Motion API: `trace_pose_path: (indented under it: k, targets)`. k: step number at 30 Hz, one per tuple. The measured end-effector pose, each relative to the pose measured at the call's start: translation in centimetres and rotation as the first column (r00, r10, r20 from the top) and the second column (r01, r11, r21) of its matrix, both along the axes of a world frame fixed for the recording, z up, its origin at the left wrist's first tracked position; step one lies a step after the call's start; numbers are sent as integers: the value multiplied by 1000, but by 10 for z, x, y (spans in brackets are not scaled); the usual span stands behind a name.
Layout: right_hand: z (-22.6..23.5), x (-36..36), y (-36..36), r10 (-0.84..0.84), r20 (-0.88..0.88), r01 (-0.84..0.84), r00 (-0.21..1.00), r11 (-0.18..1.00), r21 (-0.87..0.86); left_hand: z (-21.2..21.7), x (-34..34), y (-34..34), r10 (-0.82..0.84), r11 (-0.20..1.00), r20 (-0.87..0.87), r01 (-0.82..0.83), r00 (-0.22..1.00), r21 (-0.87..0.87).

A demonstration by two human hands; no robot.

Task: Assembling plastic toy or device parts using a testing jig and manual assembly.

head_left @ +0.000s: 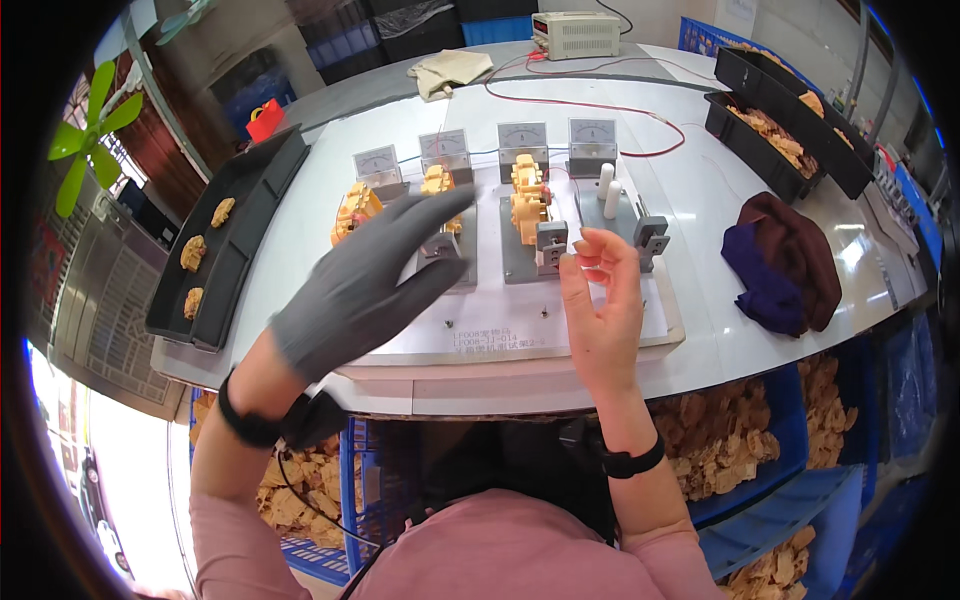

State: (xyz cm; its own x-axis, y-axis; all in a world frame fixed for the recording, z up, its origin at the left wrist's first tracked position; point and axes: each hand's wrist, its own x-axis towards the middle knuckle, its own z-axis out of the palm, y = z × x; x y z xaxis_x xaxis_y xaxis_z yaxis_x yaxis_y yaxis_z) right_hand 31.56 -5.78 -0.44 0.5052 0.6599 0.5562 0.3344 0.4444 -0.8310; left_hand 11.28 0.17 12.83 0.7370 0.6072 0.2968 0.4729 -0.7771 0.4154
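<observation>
My left hand [365, 275], in a grey glove, reaches over the left half of a white test board [400, 357], fingers stretched and thumb apart. It partly hides two of the yellow plastic parts, one of them seen at the left [355, 210]. My bare right hand [606, 310] is by a grey clamp block [551, 246]; its fingers are loosely curled, the thumb apart, and nothing shows between them. Beyond that block, more yellow parts [529, 205] sit in a grey fixture. Panel meters [522, 137] stand in a row behind. Two white pegs [613, 198] rise from the rightmost fixture.
A black tray [240, 255] with several yellow parts lies at left. Black bins [765, 145] with brownish parts stand at back right, near a dark cloth [785, 265]. A red wire [600, 107] runs from a power supply [577, 35]. Blue crates [790, 430] sit below the table.
</observation>
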Motion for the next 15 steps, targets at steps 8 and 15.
trace_pose_path:
  k: [8,15]
  targets:
    - [-5,2,-8,61,-13,-60,998,995,80,-47,-163,-54,461,883,-105,-468,881,-43]
    - [2,1,-12,99,1,-99,995,995,12,-131,-168,-57,638,757,195,-561,745,-336]
